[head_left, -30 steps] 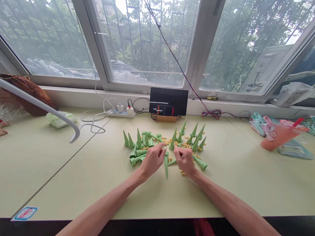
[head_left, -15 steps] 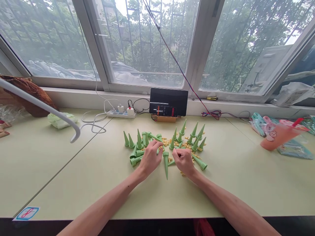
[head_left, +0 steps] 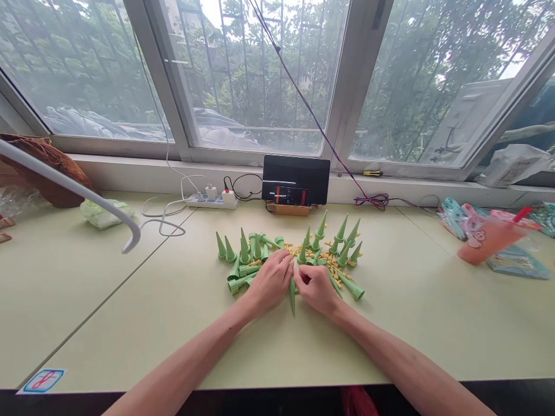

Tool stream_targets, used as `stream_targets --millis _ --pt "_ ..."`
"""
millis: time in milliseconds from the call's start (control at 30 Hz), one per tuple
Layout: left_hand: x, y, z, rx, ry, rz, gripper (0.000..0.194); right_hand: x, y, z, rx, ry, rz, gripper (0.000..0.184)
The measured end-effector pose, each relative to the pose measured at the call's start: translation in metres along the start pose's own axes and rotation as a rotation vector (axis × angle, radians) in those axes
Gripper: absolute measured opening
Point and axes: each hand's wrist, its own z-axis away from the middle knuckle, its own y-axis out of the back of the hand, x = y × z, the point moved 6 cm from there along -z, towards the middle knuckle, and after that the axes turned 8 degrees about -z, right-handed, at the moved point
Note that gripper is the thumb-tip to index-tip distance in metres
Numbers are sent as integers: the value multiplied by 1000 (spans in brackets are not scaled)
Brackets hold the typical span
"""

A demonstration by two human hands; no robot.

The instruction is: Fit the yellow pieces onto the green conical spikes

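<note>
My left hand [head_left: 269,283] and my right hand [head_left: 317,288] meet over one green cone spike [head_left: 293,297] that points towards me on the pale green table [head_left: 130,312]. Both hands have curled fingers closed on its wide end. Just beyond them lies a pile of green cone spikes [head_left: 243,254], some upright, some lying flat, mixed with small yellow pieces [head_left: 333,264]. More upright cones [head_left: 342,237] stand to the right of the pile.
A phone on a stand [head_left: 291,196] leans against a black panel [head_left: 296,173] at the window sill. A power strip [head_left: 212,200] with cables lies left of it. A white curved tube [head_left: 87,199] crosses the left. A pink cup [head_left: 489,240] and bags sit far right.
Both hands have drawn together onto the wide end of the lying cone; earlier they were slightly apart, the left picking among the yellow pieces.
</note>
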Motion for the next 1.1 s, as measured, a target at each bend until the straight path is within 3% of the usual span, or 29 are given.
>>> stream_targets --millis 267,1100 --pt "4 -8 -5 -104 -58 -60 31 2 0 -1 -14 -8 29 40" --pt "2 -13 -1 -109 -102 -76 24 2 -3 1 -75 -45 -9 38"
